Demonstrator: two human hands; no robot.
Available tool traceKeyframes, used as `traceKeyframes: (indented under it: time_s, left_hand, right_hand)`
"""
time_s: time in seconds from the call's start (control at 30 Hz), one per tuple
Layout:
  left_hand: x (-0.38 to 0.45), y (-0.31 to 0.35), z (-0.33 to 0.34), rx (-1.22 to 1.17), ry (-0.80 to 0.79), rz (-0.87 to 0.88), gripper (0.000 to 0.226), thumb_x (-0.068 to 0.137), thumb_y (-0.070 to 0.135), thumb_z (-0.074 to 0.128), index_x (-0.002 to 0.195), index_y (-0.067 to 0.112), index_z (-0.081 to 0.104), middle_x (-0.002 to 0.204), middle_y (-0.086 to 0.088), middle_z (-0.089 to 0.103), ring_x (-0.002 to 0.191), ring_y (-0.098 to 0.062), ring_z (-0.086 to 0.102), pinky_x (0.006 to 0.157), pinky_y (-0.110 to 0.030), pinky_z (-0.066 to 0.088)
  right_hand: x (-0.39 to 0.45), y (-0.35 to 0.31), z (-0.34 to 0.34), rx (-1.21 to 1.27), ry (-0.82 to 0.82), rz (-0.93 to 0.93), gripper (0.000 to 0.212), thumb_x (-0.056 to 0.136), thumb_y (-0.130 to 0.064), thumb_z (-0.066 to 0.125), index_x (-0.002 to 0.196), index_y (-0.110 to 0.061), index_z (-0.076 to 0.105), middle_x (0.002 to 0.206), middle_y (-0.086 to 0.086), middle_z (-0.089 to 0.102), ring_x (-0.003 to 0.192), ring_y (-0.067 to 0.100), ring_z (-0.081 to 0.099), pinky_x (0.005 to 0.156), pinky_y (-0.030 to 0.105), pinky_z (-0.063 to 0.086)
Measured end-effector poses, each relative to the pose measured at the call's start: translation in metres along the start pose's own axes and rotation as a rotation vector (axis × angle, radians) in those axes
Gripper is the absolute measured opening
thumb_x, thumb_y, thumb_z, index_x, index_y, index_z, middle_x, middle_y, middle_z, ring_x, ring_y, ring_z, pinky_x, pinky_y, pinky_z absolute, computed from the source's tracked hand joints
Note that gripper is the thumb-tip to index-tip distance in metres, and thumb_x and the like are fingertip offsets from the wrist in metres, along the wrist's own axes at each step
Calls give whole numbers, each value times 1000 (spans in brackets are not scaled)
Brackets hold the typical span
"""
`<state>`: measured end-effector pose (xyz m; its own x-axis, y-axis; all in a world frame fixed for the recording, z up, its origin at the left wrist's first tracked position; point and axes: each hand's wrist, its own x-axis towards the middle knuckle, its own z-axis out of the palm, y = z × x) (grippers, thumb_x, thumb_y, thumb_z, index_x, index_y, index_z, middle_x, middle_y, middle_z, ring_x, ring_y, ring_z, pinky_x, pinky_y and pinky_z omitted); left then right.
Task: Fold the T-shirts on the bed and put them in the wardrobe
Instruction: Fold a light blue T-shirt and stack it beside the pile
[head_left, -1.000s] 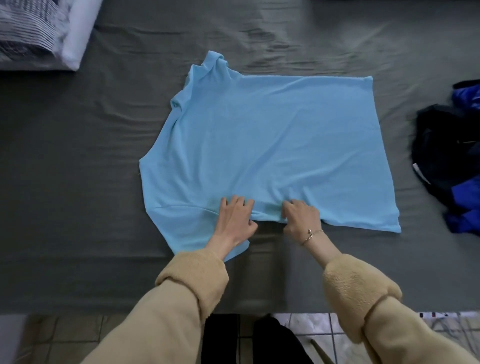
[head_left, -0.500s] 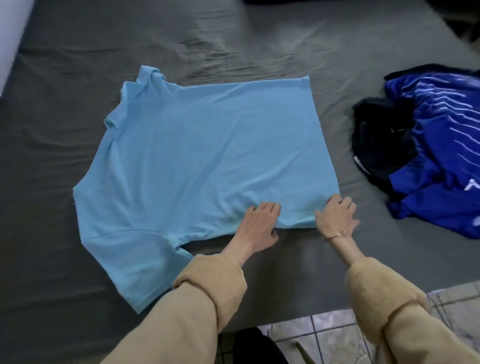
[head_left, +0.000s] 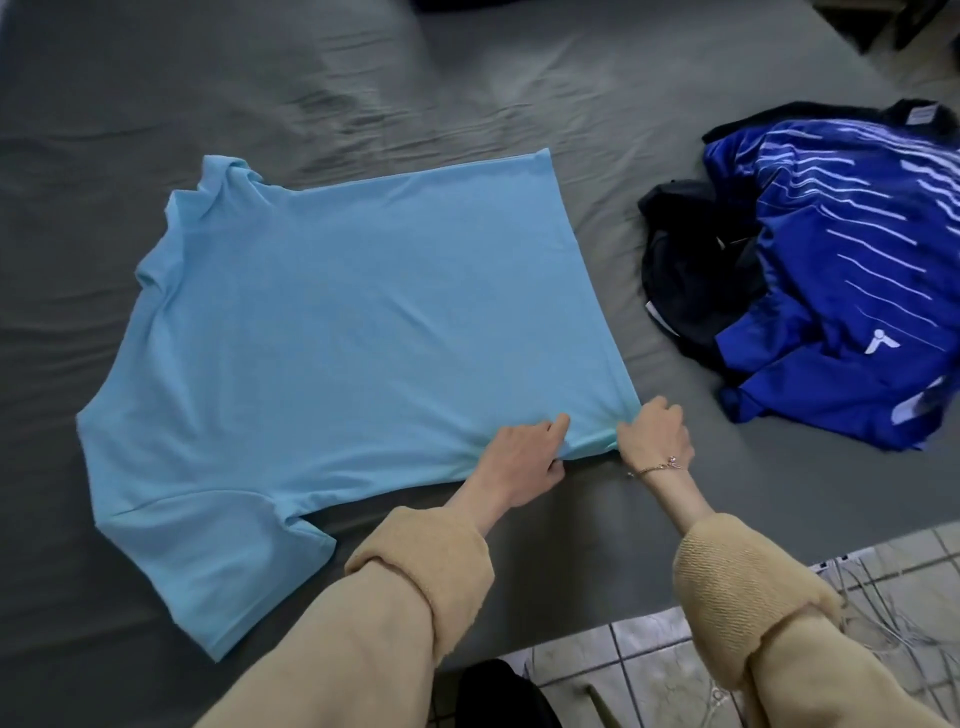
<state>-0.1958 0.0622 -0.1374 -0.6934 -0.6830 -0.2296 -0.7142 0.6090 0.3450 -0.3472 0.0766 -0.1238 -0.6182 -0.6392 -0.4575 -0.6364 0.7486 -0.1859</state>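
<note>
Lying flat on the grey bed (head_left: 467, 93) is one light blue T-shirt (head_left: 353, 332), collar to the left, hem to the right. Two hands work its near hem corner. The left hand (head_left: 524, 460) rests on the cloth, fingers curled and pinching the near edge. Just beside it, the right hand (head_left: 655, 434), with one bracelet (head_left: 657, 467) at the wrist, grips the corner, fingers bunched round the fabric. Further right, well apart, one royal blue shirt (head_left: 852, 291) lies crumpled over one dark garment (head_left: 691, 275).
</note>
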Motion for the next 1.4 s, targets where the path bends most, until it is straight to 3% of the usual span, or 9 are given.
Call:
traceKeyframes:
  time_s: [0.1,0.27,0.5,0.8,0.97,1.07,1.13,1.23,1.4]
  left_hand:
    - [5,6,1,50,44,6,25,91,23,46,112,10,42,104,-5,61,89,-30,61,61,-33,30]
    - [15,20,2,37,58,22,18,91,17,47,108,9,48,103,-9,56,91,-32,59,61,-34,28]
    - [22,23,-9,-305,3,-66,18,92,22,48,104,10,51,100,-7,61,91,-28,55,68,-31,31]
    - [19,-55,-44,-360,63,-274,20,90,13,44,109,12,52,104,-5,62,96,-27,57,72,-31,36]
    - [37,-121,-69,-263,176,-379,28,89,10,46,116,13,53,121,-3,51,119,-19,44,87,-31,37]
    - [52,-157,-81,-137,188,-465,42,94,17,42,136,17,41,146,-2,35,136,-16,30,104,-33,27]
    - [63,-178,-86,-108,134,-535,51,98,23,37,148,18,24,158,-1,13,145,-13,10,115,-40,13]
    - [90,-207,-92,-91,109,-609,57,102,30,28,152,20,2,159,1,-9,146,-12,-9,115,-50,-2]
    - [141,-242,-98,-70,207,-631,56,103,36,18,151,22,-6,158,2,-15,145,-11,-15,113,-51,-11]
  right_hand:
    - [0,0,-1,-91,-72,-10,45,85,-21,58,123,-1,47,128,19,46,118,36,48,91,38,43]
    - [2,2,-4,-157,-63,-13,40,90,-20,55,125,-2,48,129,18,47,117,34,51,89,36,44]
    - [-3,-1,-6,-122,62,-6,44,84,-12,62,119,-1,38,125,19,48,116,32,50,86,38,45]
    - [8,-78,-9,-121,61,-176,27,86,-6,48,112,-1,47,120,16,50,114,31,49,83,36,43]
    - [36,-136,-6,-110,17,-290,28,87,-5,47,115,-3,46,121,13,45,116,28,42,79,35,41]
    - [59,-170,-2,-131,2,-392,35,87,-6,46,122,-4,43,129,12,41,120,28,39,83,36,39]
    - [76,-189,1,-190,18,-475,44,89,-12,44,132,-6,37,145,12,30,130,25,33,96,38,34]
    - [109,-218,3,-233,40,-570,56,97,-21,38,148,-12,17,158,6,3,145,18,10,112,45,15]
    - [169,-250,-8,-277,61,-669,60,102,-33,26,150,-15,-4,157,2,-15,146,14,-8,114,49,4]
